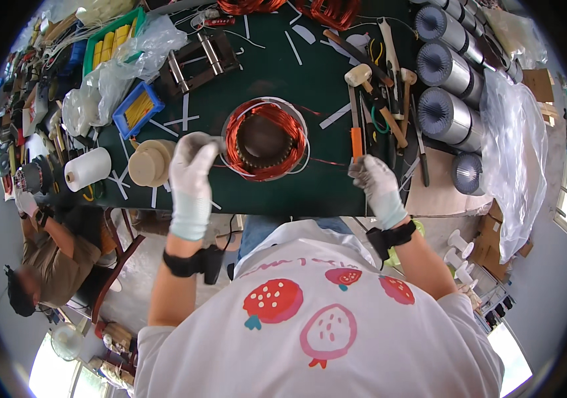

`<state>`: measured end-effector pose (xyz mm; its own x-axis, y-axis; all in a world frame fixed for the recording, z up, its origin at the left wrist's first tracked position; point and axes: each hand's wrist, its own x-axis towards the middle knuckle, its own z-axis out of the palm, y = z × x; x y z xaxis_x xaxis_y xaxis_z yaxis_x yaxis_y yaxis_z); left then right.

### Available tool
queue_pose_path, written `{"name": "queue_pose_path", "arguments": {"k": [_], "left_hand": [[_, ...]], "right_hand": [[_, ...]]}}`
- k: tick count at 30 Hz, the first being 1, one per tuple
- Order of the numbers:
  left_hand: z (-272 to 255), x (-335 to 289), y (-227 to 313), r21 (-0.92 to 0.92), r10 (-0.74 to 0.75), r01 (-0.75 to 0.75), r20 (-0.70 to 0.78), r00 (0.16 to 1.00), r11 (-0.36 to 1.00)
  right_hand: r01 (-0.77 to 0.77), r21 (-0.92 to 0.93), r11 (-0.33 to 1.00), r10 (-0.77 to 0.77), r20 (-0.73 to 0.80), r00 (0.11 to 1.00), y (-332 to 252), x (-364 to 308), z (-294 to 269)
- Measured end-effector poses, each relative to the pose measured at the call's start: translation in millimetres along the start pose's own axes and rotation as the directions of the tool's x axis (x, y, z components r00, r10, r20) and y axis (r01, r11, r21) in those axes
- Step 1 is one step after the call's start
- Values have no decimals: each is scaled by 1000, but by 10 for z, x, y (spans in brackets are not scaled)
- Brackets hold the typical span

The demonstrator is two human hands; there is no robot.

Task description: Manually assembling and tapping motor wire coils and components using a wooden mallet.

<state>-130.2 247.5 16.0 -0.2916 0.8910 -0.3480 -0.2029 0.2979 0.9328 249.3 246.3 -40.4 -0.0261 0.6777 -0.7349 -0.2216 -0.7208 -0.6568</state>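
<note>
A motor stator point(265, 139) wound with red-brown copper wire coils point(235, 142) sits on the dark green tabletop in front of me, its round opening facing up. White cord loops around the coils' rim. Just left of the stator, my gloved left hand point(192, 169) is closed, thumb and fingers pinched by its edge; what they hold is too small to make out. To the right, a thin copper wire lead point(326, 162) runs out from the stator to my gloved right hand point(377, 187), whose fingers are closed on its end.
A beige round container point(151, 163) and a white thread spool point(88, 168) stand left. Mallets point(359, 76), an orange-handled tool point(356, 142) and several metal cores point(444, 109) lie right. A metal fixture point(200, 63) and blue tray point(139, 110) are farther back. Another person point(58, 245) works at far left.
</note>
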Motion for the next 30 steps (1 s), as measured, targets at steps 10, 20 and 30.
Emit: {"name": "queue_pose_path", "arguments": {"k": [10,20,30], "left_hand": [[-1969,-360,961,88,394,-403,-477,786,911],[592,-754,-64,807,200,-573,543,816,144],[493,-786,-172,833,177,-546,526,832,92]], "right_hand": [[106,61,992,-76,-369,926,-166,342,-1568],[176,-981,-87,-639,190,746,-366,1096,-1003],[-80,-977,195,-608,-185,772,-315,1375,-1254]]}}
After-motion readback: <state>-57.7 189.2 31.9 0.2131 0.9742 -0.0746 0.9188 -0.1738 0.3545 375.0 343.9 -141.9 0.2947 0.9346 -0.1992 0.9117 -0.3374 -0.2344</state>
